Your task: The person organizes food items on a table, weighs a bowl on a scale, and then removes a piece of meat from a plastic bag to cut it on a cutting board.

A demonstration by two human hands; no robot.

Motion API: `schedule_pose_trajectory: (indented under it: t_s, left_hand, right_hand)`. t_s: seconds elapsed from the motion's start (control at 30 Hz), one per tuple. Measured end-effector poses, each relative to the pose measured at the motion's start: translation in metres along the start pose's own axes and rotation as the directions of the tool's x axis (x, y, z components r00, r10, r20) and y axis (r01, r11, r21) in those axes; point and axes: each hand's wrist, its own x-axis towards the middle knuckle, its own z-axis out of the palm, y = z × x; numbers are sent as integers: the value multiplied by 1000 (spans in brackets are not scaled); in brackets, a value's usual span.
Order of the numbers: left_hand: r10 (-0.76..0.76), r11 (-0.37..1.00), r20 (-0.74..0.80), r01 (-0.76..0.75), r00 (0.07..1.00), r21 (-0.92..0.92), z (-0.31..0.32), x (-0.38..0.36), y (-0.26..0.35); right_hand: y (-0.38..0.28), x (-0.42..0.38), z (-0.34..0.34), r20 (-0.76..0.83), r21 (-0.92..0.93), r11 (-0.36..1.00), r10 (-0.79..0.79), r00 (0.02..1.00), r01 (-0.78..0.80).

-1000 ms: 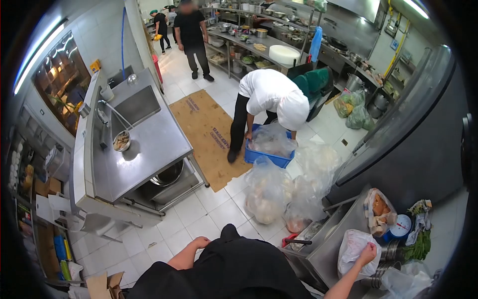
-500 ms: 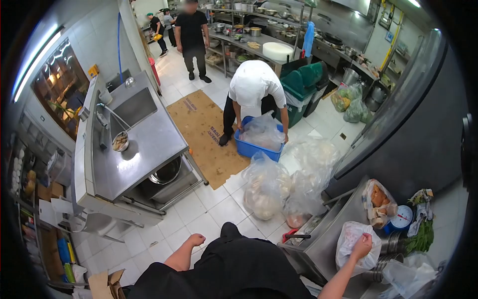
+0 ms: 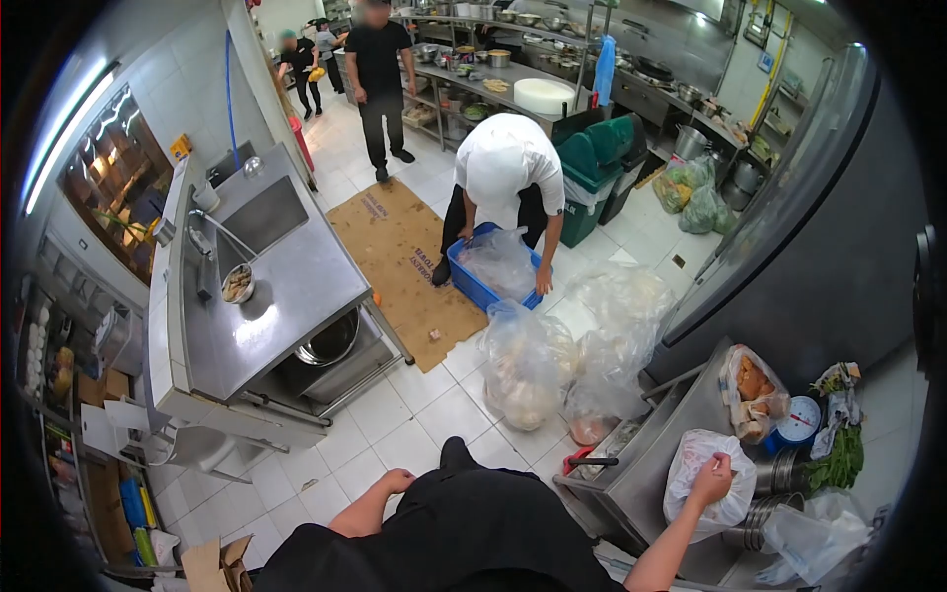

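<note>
My left hand (image 3: pixel 398 481) hangs by the left side of my black-clothed body, above the tiled floor. Its fingers are curled in and nothing shows in them. My right hand (image 3: pixel 712 481) is over a white plastic bag (image 3: pixel 686 474) on a steel work surface (image 3: pixel 631 498). The fingers of that hand are bent together; whether they grip the bag's film is hidden. Behind the bag lies a clear bag of orange-brown food (image 3: pixel 755 395). Beside it stand a blue scale with a round dial (image 3: pixel 797 419) and leafy greens (image 3: pixel 837 462).
A person in white (image 3: pixel 513 163) bends over a blue crate (image 3: pixel 478 286) with clear plastic in it. Large clear bags (image 3: pixel 528 380) sit on the floor ahead. On the left is a steel sink counter (image 3: pixel 232 335); flattened cardboard (image 3: pixel 390 257) covers floor tiles. Another person (image 3: pixel 380 79) stands farther back.
My left hand has drawn in toward my body. My right hand has shifted slightly over the white bag. The person in white has moved the blue crate a little left and tilted it.
</note>
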Motion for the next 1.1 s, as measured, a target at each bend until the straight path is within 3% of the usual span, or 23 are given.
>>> schedule_pose_trajectory:
  t_s: [0.13,0.33,0.6,0.67,0.7,0.73,0.77,0.83,0.87,0.93,0.97,1.0,1.03,1.07,1.1]
  left_hand:
    - [32,998,-28,-30,999,47,-7,-2,-9]
    - [-45,997,14,46,999,-54,-20,0,-9]
    - [65,994,47,-69,997,89,-18,14,-13]
    - [65,995,145,-76,987,71,-32,14,-7]
    - [67,990,172,-87,983,111,-16,47,-38]
    - [62,984,200,-93,978,150,-8,78,-57]
    - [78,969,244,-131,967,210,-39,46,-16]
    - [330,929,70,-337,941,154,-102,-91,129]
    - [353,912,95,-365,931,185,-93,-38,136]
    - [-21,933,242,-68,970,354,-84,48,105]
    - [-31,918,279,-83,960,388,-75,98,95]
    - [133,862,307,-263,942,433,-78,102,132]
    - [200,869,284,-303,938,391,-69,144,136]
    - [266,783,335,-405,904,472,-69,154,178]
    - [342,801,320,-452,884,393,-64,156,220]
  right_hand:
    - [-5,-3,-2,-31,-27,999,-24,999,23]
    - [-8,-5,-6,-27,-37,999,-18,999,17]
    - [17,-1,24,-52,-26,1000,3,999,-5]
    - [16,-2,22,-91,15,997,-77,993,79]
    - [15,-4,23,-122,64,995,-66,990,74]
    - [1,-6,11,-77,-39,999,-4,997,1]
    - [5,-7,16,-143,26,998,-47,989,51]
    - [-9,-12,-1,-145,24,997,-70,987,74]
    - [-17,-12,-8,-135,35,997,-63,989,68]
    - [-17,-12,-14,-99,96,990,-89,991,98]
    - [-16,-11,-16,-108,94,993,-64,992,75]
    - [-16,-12,-19,-114,134,984,-104,988,119]
    - [-15,-12,-21,-122,173,971,-143,982,163]
    - [-14,-11,-20,-127,169,976,-120,985,141]
    - [-14,-13,-19,-127,213,964,-134,983,159]
